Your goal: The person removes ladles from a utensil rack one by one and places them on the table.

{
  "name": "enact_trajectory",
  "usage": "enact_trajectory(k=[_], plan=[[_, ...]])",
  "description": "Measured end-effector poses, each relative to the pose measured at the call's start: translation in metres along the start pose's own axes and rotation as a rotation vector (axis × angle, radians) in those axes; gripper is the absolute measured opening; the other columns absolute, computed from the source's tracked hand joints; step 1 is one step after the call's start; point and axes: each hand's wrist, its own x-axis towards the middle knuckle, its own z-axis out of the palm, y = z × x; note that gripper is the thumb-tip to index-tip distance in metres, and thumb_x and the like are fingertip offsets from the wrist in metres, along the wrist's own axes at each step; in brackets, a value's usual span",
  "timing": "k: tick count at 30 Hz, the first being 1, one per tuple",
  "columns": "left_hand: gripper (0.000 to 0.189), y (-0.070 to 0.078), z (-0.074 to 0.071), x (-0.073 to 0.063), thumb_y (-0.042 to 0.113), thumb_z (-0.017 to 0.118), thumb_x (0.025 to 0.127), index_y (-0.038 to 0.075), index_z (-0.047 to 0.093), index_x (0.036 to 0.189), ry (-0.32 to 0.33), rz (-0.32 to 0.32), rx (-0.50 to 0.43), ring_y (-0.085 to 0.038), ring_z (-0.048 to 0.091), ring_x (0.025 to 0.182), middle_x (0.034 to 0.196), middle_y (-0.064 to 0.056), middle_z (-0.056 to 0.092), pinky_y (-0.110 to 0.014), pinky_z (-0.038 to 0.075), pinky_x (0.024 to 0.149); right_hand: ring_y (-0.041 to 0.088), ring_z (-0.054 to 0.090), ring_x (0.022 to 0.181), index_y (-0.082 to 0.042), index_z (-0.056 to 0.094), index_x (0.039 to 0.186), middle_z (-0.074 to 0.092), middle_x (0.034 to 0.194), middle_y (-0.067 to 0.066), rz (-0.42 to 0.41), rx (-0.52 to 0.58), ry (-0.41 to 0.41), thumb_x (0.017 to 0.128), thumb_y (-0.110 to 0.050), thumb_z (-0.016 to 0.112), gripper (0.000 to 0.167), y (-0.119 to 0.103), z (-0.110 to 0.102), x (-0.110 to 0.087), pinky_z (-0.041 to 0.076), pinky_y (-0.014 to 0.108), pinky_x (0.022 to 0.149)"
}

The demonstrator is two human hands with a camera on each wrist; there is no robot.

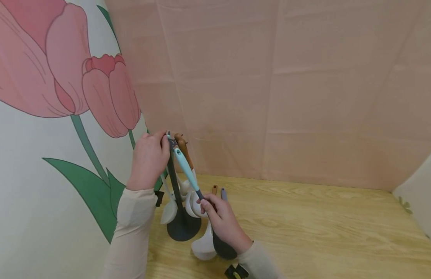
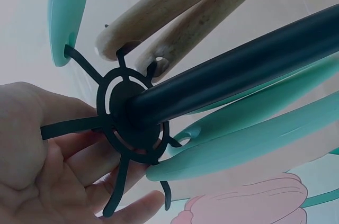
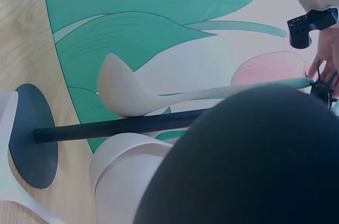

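My left hand (image 1: 149, 161) grips the top of a black utensil stand (image 1: 175, 182), its fingers curled around the hook ring (image 2: 103, 107) in the left wrist view. With my right hand (image 1: 224, 223) I hold a cooking utensil by its dark neck. Its teal handle (image 1: 185, 166) slants up to the stand, the holed end right at a hook tip (image 2: 69, 49). Below the hand shows a dark rounded head (image 1: 224, 248), which looms large in the right wrist view. Wooden handles (image 2: 159, 17) and other teal handles (image 2: 254, 139) hang on the ring.
White ladles (image 3: 119, 89) hang around the pole over the round black base (image 1: 184, 230). A white ladle head (image 1: 204, 246) lies on the wood-grain table (image 1: 323, 232), near a brown handle end (image 1: 214, 188) and a grey-purple one (image 1: 223, 193). A tulip-printed wall (image 1: 37, 155) stands close at left.
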Motion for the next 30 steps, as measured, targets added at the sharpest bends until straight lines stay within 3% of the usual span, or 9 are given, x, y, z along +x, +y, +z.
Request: enact_trajectory(k=[8,23,30], plan=[[0.033,0.0,0.001,0.0,0.012,0.048,0.103,-0.006,0.068,0.122,-0.007,0.002,0.009,-0.04,0.061,0.086,0.103,-0.025,0.072,-0.05,0.05,0.075,0.005,0.035,0.057,-0.004,0.066,0.109,0.063,0.083,0.012,0.0,0.003,-0.001,0.106,-0.013,0.047,0.022,0.026,0.001,0.002,0.033,0.02,0.055],[0.033,0.001,0.002,0.0,0.013,0.049,0.103,-0.006,0.068,0.123,-0.009,-0.006,0.017,-0.04,0.062,0.09,0.105,-0.025,0.072,-0.052,0.051,0.078,0.004,0.033,0.054,-0.007,0.068,0.108,0.06,0.082,0.003,-0.006,0.022,0.025,0.106,-0.018,0.048,0.023,0.025,-0.002,0.001,0.032,0.02,0.053],[0.035,0.0,0.001,0.002,0.014,0.047,0.104,-0.006,0.066,0.125,-0.028,-0.018,0.036,-0.04,0.062,0.09,0.106,-0.026,0.071,-0.051,0.051,0.077,0.006,0.043,0.056,-0.001,0.064,0.104,0.061,0.084,0.011,0.006,0.121,0.09,0.107,-0.017,0.047,0.023,0.032,-0.006,-0.001,0.038,0.02,0.054]])
